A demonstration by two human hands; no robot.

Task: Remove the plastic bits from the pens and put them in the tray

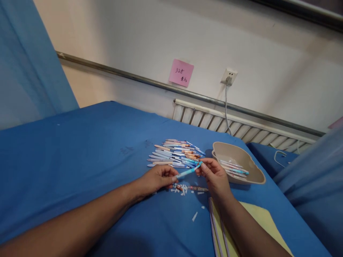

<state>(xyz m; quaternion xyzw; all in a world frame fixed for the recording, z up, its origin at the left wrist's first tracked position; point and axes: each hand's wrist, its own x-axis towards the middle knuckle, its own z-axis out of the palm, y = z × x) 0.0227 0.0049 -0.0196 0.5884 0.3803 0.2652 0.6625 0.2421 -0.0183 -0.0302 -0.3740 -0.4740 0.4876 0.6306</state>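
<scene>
The blue-covered bed [88, 139] carries a spread of pens [164, 153], scattered white pieces [184, 190] and a tan basin [245, 154]. A yellow, purple-edged item [261, 216] lies in front of the basin

On the sheet [80, 153] before you, a spread of pens [162, 154] lies beyond your left hand [158, 178] and right hand [217, 176]; pieces [183, 189] lie nearer you. To the right stands a bin [253, 166] holding more pens [234, 167].

The left hand [158, 177] and right hand [215, 175] are covering parts of the light-blue pen [187, 172], whose print is appearing too small to read. The right forearm [246, 228] is hiding part of the yellow item [258, 211]; the bottom edge is cropping both
</scene>
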